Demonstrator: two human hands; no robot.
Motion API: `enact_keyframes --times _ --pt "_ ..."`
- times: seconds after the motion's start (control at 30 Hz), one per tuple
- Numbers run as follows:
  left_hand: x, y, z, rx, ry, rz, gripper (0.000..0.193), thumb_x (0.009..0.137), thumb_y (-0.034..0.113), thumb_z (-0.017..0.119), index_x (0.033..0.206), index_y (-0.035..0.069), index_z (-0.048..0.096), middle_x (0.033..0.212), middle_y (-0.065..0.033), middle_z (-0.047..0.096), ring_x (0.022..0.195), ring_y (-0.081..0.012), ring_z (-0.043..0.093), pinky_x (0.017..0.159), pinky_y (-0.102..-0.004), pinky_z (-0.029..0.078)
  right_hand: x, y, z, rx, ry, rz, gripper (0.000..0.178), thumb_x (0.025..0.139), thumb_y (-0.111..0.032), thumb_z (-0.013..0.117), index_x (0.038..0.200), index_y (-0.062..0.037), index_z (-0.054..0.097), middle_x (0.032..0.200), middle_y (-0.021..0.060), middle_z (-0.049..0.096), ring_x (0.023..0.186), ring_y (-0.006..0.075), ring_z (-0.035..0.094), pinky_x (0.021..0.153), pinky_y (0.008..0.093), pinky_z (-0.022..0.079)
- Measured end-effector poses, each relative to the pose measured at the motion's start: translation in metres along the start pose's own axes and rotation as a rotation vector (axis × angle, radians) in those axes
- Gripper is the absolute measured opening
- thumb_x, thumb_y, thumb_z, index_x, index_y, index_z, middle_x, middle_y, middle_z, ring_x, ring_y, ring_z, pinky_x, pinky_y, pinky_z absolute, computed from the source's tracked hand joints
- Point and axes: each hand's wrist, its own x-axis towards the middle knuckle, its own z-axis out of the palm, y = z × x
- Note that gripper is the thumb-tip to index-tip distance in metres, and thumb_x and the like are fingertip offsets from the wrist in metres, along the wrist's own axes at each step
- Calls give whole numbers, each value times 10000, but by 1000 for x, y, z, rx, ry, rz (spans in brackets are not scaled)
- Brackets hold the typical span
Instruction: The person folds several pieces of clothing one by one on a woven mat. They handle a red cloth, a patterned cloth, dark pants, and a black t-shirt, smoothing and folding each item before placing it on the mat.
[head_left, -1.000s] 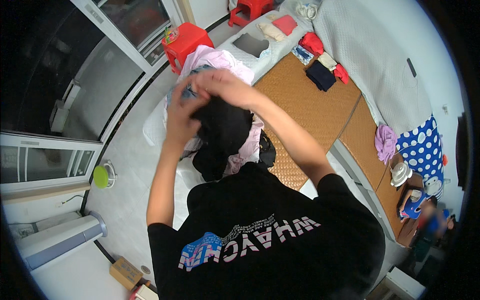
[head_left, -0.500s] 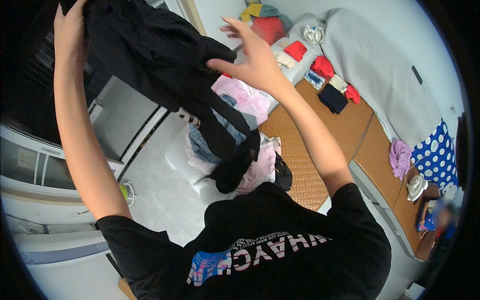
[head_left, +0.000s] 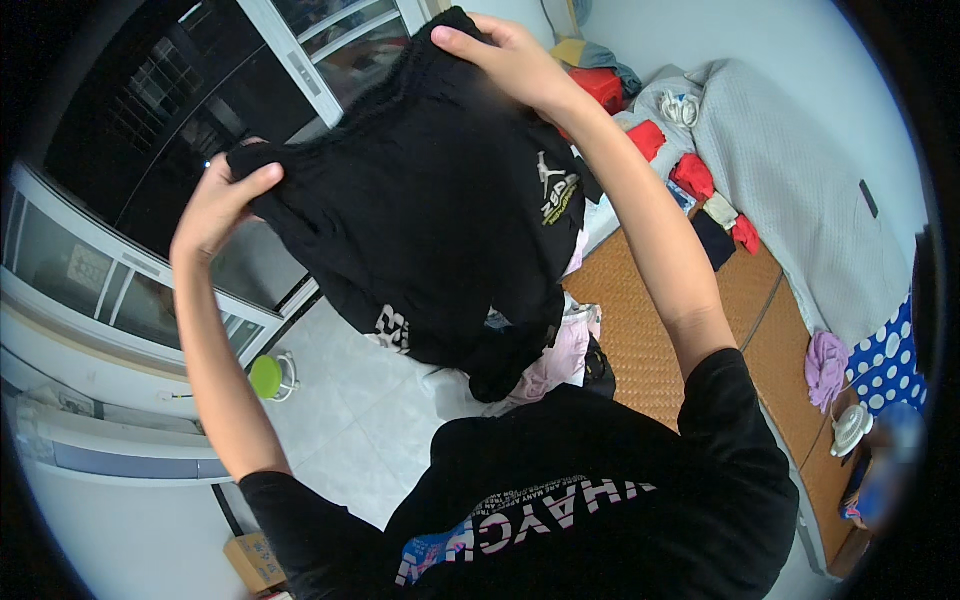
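right hand [head_left: 520,65] now grips black garment [head_left: 430,210], apparently by its waistband [head_left: 393,95].

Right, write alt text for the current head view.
The person's left hand and right hand hold up a black garment by its top edge, spread between them. Pink cloth shows below; to the right, small folded clothes lie on a brown mat.

The garment [head_left: 430,220] hid most of the clothes pile [head_left: 568,352] and some fingers of the left hand [head_left: 213,208] and right hand [head_left: 522,66], while the right forearm [head_left: 660,235] partly covered the navy cloth [head_left: 714,243]. The lower edge cut off the shirt [head_left: 620,545], and a person [head_left: 893,455] at the far right was blurred.
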Motion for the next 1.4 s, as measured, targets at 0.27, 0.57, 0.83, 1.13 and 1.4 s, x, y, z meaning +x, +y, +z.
enact_keyframes --times 0.27,0.57,0.83,1.13,1.4 --pt "-13 -40 37 81 268 419 323 857 221 711 1126 63 626 978 21 626 852 -60 586 773 -164 458 -15 28 10 -261 -141 -370 204 922 -239 615 1036 -74 651 948 55 639 1017 181 602 915 311 445" --pt "-33 -52 16 -23 99 335 194 782 89 774 853 41 600 879 17 560 725 -32 461 599 -176 340 -10 23 11 -483 -240 -340 273 828 -212 750 797 -41 540 708 25 505 732 123 496 710 262 425" --pt "-52 -47 13 426 174 607 439 734 98 795 582 7 393 1018 -79 654 716 -102 472 605 -231 358 -24 4 14 -646 -558 -308 277 830 -297 718 906 -34 673 890 125 680 858 271 655 830 339 492" --pt "-71 -58 -3 70 114 524 421 714 71 811 580 41 413 992 -79 627 817 -119 533 695 -233 402 -24 14 -5 -369 -567 -94 229 839 -199 737 772 -61 567 689 -18 498 688 83 523 644 230 428" --pt "-80 -53 14 513 178 306 473 751 146 794 602 16 365 1001 -59 611 664 -76 412 556 -226 300 -35 -21 24 -382 -478 -64 238 785 -211 780 924 -65 653 638 -21 496 594 91 456 544 246 382"
